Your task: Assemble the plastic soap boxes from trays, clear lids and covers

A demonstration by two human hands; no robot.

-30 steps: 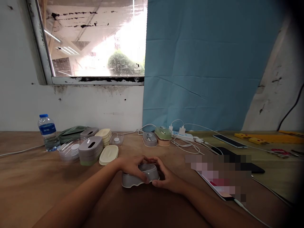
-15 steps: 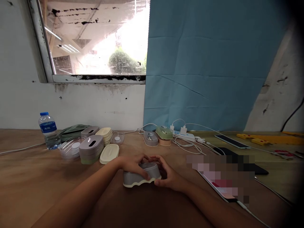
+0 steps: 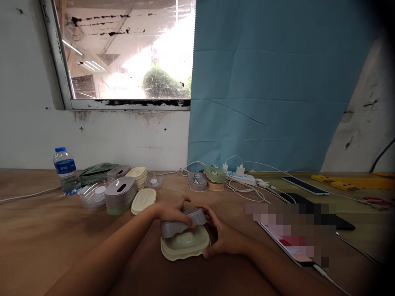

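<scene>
My left hand (image 3: 172,213) grips a grey plastic cover (image 3: 170,230), thumb along its top and fingers over its far side. The cover is tilted, its near edge raised. Under it lies a cream, wavy-rimmed oval tray (image 3: 188,243), partly hidden by the cover. My right hand (image 3: 226,237) curves around the tray's right end, thumb at the near rim and fingers at the far side close to the cover. Left of my hands, a loose cream lid (image 3: 143,200) lies beside stacked mauve and green containers (image 3: 121,194).
A water bottle (image 3: 66,170), clear plastic containers (image 3: 94,193) and a stack of cream pieces (image 3: 137,174) stand at the left. Closed grey (image 3: 196,181) and green (image 3: 215,172) boxes sit at the back. White cables (image 3: 243,190), a power strip (image 3: 242,177) and phones (image 3: 305,186) lie at the right.
The grey cover has come up off the cream tray and tilted, exposing the tray's inside. My right hand has stayed at the tray's right end. The view has shifted slightly.
</scene>
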